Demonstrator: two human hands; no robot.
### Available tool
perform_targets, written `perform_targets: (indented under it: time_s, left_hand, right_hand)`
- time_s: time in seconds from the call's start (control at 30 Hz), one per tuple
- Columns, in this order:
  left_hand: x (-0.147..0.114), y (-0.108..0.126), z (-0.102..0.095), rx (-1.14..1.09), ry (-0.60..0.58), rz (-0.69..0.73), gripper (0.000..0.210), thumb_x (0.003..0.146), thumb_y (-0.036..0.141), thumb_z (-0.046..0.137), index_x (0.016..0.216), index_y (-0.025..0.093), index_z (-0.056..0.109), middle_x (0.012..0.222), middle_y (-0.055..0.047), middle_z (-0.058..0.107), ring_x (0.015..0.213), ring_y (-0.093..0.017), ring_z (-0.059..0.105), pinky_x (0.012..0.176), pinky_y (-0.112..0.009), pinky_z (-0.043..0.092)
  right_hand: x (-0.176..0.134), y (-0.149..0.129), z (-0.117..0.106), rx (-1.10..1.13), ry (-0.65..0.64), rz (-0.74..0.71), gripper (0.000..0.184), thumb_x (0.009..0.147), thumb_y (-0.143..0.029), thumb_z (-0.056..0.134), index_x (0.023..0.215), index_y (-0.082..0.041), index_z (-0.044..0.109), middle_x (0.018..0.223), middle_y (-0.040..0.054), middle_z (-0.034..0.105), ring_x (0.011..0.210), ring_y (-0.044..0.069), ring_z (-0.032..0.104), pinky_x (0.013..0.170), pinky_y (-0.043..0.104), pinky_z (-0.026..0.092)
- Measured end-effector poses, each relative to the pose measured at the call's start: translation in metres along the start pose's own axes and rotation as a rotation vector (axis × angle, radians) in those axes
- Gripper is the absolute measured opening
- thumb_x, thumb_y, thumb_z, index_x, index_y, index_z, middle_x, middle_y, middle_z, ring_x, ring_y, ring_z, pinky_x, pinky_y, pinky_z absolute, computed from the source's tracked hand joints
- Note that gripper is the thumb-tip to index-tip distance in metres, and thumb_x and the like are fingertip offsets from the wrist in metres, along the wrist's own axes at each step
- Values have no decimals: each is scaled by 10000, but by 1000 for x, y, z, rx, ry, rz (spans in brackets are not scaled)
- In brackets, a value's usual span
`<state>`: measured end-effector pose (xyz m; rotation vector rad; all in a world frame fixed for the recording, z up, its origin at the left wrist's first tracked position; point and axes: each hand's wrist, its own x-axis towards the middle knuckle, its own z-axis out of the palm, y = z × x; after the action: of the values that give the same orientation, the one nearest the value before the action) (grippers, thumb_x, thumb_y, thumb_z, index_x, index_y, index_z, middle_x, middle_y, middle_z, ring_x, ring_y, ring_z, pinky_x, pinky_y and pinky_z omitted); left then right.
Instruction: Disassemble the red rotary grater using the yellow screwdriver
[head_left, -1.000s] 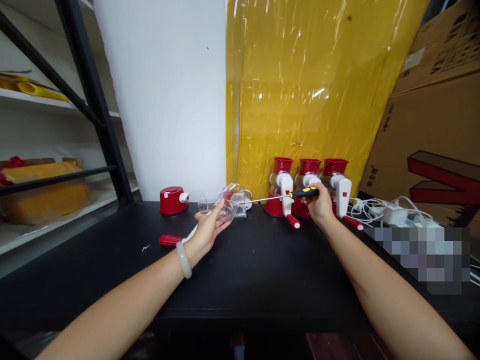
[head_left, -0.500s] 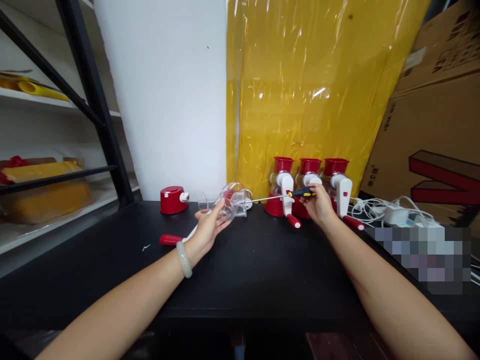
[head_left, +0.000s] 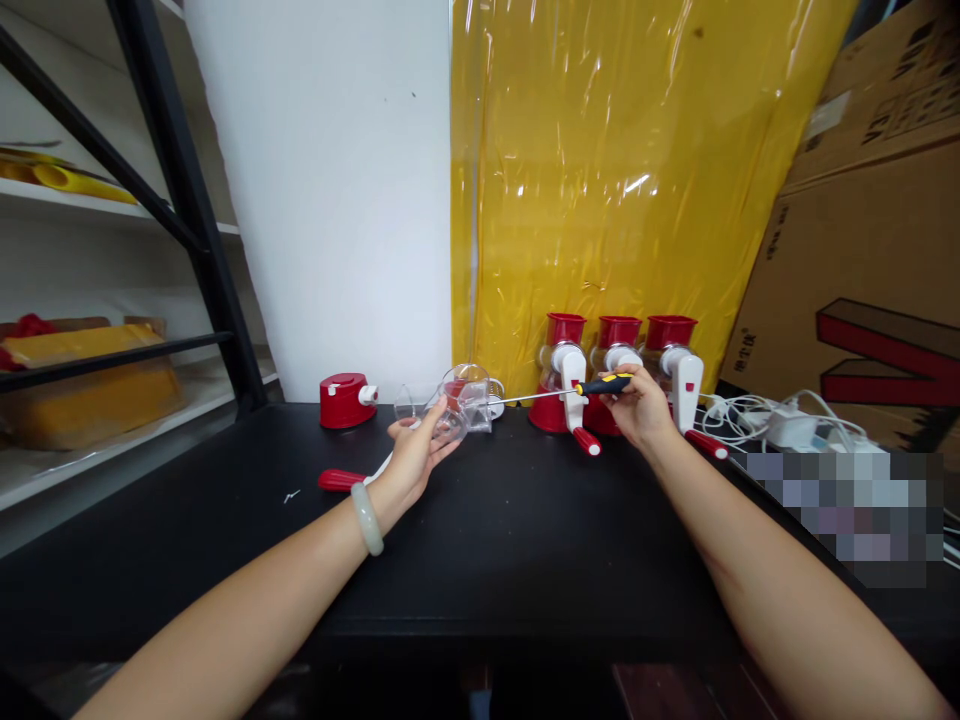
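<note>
Left hand [head_left: 417,452], one, bare: thumb and fingers closed about a clear plastic housing [head_left: 475,410], which sits at the fingertips, just above the counter [head_left: 487,570] or on it, which cannot be told. Bracelet [head_left: 367,519], one, pale, round the left wrist. Right hand [head_left: 642,410], one, bare: gripping a screwdriver [head_left: 604,385], black and yellow handle, its shaft pointing from the right hand toward the left and reaching the housing; contact at the tip too small to tell. Crank handle [head_left: 341,480], one, red grip, white arm running behind the left hand, just to its left. Base [head_left: 343,402], one, red with white fitting, beyond the left hand and to its left. White scraps [head_left: 292,496], small, left of the left hand. Rotary graters [head_left: 566,372], three, red and white, upright in a row: one left of the right hand, two behind it. White cables [head_left: 750,420], tangled, right of the right hand.
</note>
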<state>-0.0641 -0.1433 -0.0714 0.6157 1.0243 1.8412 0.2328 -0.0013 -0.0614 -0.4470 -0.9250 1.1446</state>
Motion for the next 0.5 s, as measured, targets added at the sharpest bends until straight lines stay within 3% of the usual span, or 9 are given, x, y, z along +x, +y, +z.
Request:
perform_targets:
  time_s: [0.1,0.17,0.3,0.4,0.5]
  left_hand:
    - [-1,0,0,13,-3,6,622,842,287,845,1123,282,291,1052,-84,739,838,-237,784,897,-474,624]
    - [-1,1,1,24,3,6,608,850,289,838,1105,278,287,1051,-88,739,853,-242,785,899,-473,622]
    - [-1,2,1,27,2,10,641,826,312,862,1106,278,287,1048,-88,736,894,-257,784,909,-480,619]
    - [-1,2,1,30,4,10,645,823,318,864,1112,278,288,1039,-89,735,895,-258,783,909,-482,618]
    - [-1,2,1,33,13,9,625,837,309,850,1106,278,287,1042,-83,734,876,-248,783,907,-475,618]
  right_hand:
    - [-1,-1,1,12,-47,-23,228,573,-240,671,788,-250,594,789,5,696,822,199,683,613,289,542]
    - [-1,0,1,-1,-57,-44,215,644,-361,704,804,-252,610,798,16,702,830,211,691,606,298,544]
    - [5,7,-4,-203,57,-141,427,741,-664,701,778,-250,602,699,-10,638,614,166,618,499,276,484]
    - [9,12,-8,-391,94,-176,405,729,-620,758,764,-252,593,606,-48,577,473,121,501,431,252,402]
    - [10,12,-7,-349,105,-163,314,688,-472,797,747,-249,584,645,-49,597,506,115,508,432,235,394]
